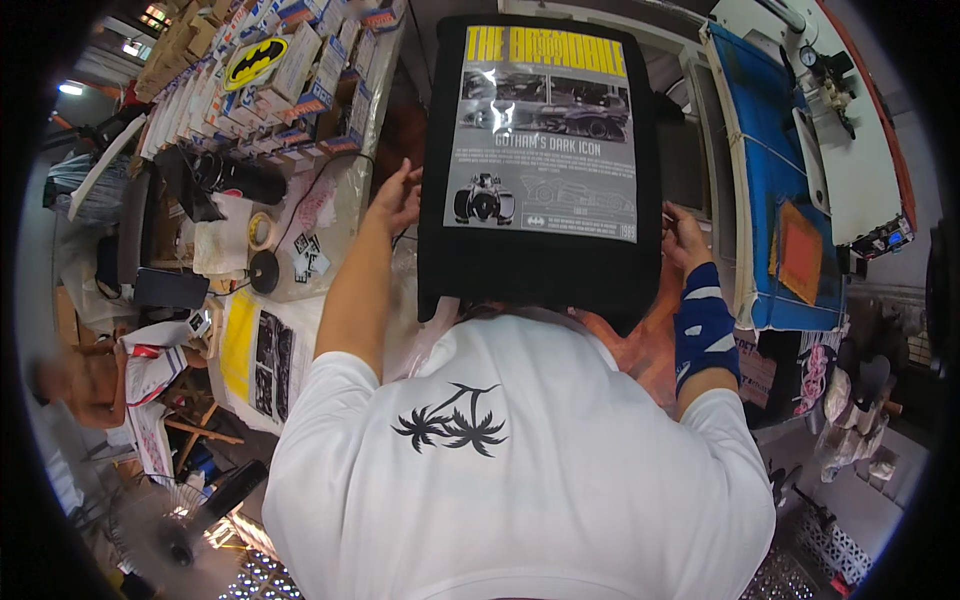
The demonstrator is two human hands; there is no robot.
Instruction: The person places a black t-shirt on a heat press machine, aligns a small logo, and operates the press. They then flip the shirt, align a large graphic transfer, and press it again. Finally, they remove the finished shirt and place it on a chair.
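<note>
A black cloth garment (540, 270), apparently a T-shirt, lies stretched flat over a board in front of me. On it sits a glossy rectangular print (545, 165) in grey, black and yellow, with car pictures and light reflecting off it. My left hand (398, 197) is at the garment's left edge, its fingers loosely apart. At the opposite edge is my right hand (686, 238), fingers slightly bent and apart, below which a blue and white sleeve (705, 325) covers the forearm. Whether either hand's fingertips touch the cloth, I cannot tell.
Stacked boxes (290, 75) fill the back left table, with a tape roll (262, 231) nearer. Right of the garment stands a blue screen frame (765, 180) with an orange patch. At the left, a person (95, 385) is beside a printed sheet (258, 355). A fan (185, 535) stands lower left.
</note>
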